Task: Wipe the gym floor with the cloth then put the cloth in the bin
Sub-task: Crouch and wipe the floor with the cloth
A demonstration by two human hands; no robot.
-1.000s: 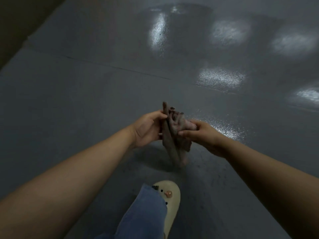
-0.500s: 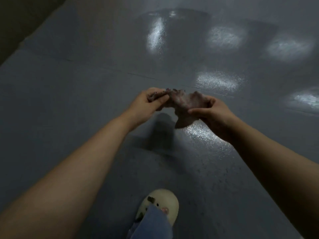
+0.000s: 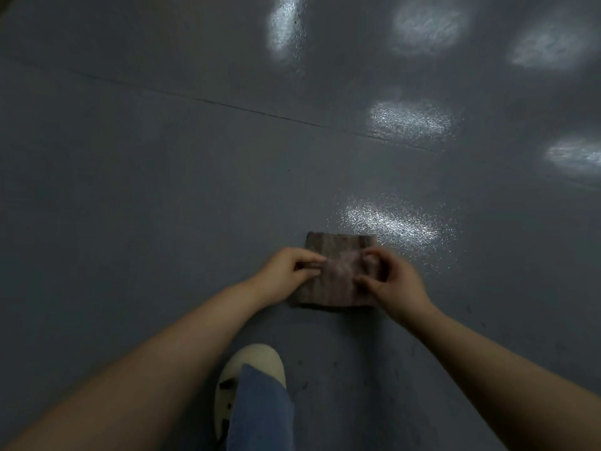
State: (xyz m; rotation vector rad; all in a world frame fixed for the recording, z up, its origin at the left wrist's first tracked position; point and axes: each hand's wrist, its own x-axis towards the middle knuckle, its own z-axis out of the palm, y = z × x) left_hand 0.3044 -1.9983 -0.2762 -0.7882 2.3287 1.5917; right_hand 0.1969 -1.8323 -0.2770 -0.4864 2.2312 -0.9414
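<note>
We hold a brownish, striped, folded square cloth (image 3: 338,271) spread out between our two hands, low over the dark grey, glossy gym floor (image 3: 162,177); whether its underside already touches the floor cannot be told from this view. The left hand (image 3: 289,271) pinches the cloth's left edge with curled fingers and thumb; the right hand (image 3: 390,281) grips the right edge in the same way, fingers bent over the fabric. The cloth sits just ahead of a cream-coloured shoe (image 3: 250,369) and a blue denim trouser leg (image 3: 260,415), and just beside a bright patch of reflected ceiling light on the floor. A thin seam (image 3: 260,112) crosses the floor farther out. No bin is in view.

We judge the step in hand to be the opening of the task: the cloth is prepared and positioned, and wiping appears barely begun. The next move calls for pressing the cloth flat against the floor and drawing it across in strokes; disposal must wait until a bin is found.
</note>
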